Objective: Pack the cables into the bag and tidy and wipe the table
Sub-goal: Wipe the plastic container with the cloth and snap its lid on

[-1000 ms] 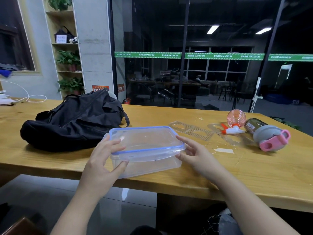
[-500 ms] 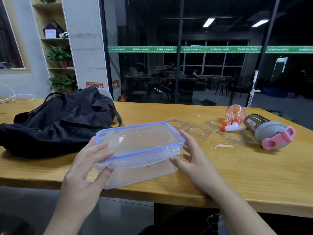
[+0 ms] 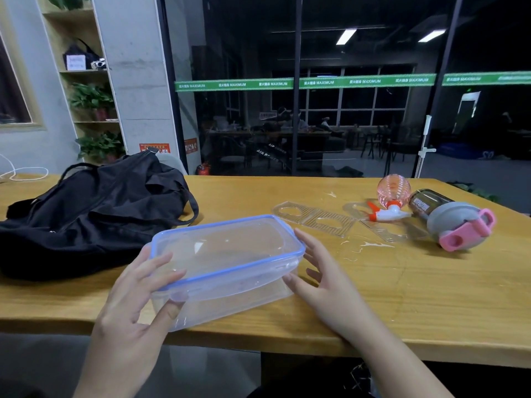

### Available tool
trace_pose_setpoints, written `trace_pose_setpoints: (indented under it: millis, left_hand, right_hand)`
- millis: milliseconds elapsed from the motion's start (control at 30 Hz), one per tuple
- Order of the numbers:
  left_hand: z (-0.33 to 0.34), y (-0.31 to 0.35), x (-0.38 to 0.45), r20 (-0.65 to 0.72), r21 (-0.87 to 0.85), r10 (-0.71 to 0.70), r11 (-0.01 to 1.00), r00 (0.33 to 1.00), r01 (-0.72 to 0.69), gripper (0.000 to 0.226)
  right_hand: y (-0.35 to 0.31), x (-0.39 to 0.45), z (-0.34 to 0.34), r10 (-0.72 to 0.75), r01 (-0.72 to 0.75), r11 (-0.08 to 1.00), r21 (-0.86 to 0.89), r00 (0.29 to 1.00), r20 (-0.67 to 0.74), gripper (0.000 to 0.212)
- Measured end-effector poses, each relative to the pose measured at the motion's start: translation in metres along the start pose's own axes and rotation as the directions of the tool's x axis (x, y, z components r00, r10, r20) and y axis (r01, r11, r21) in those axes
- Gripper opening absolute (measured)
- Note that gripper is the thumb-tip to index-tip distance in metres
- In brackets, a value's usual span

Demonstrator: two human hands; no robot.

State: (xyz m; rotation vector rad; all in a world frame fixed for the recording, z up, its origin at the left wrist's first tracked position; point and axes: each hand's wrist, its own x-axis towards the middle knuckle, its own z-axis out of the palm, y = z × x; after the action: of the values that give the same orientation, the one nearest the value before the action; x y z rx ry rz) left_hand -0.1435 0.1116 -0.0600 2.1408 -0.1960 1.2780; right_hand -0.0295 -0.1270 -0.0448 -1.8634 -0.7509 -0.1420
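A slumped black fabric bag (image 3: pixel 94 214) lies at the left of the wooden bench (image 3: pixel 402 297). At centre, the left hand (image 3: pixel 138 305) pinches the clear plastic box with blue-rimmed lid (image 3: pixel 227 262); the right hand (image 3: pixel 321 282), fingers spread, touches its other end. At right lie a pink spray bottle (image 3: pixel 392 193) and a grey-lidded shaker bottle (image 3: pixel 448 219).

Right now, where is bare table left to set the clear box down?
Bare wood lies right of the right hand, below the grey-and-pink bottle. Crowded: clear stencil rulers, pink spray bottle, black fabric bag on the left.
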Motion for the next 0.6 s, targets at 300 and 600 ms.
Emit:
trace_pose_setpoints:
  millis: [300,600]
  left_hand:
    - [0.0013,-0.0011,-0.0026,-0.002,0.018,-0.024,1.0,1.0,0.024,0.027]
    - [0.0023,-0.0009,-0.0031,-0.027,0.033,-0.002,0.999,1.0,0.003,0.029]
  right_hand:
    - [0.0031,-0.0011,0.0024,-0.017,0.017,0.998,-0.057,1.0,-0.002,0.06]
    - [0.0031,-0.0026,0.0009,-0.06,0.047,0.987,-0.155,0.995,-0.077,0.049]
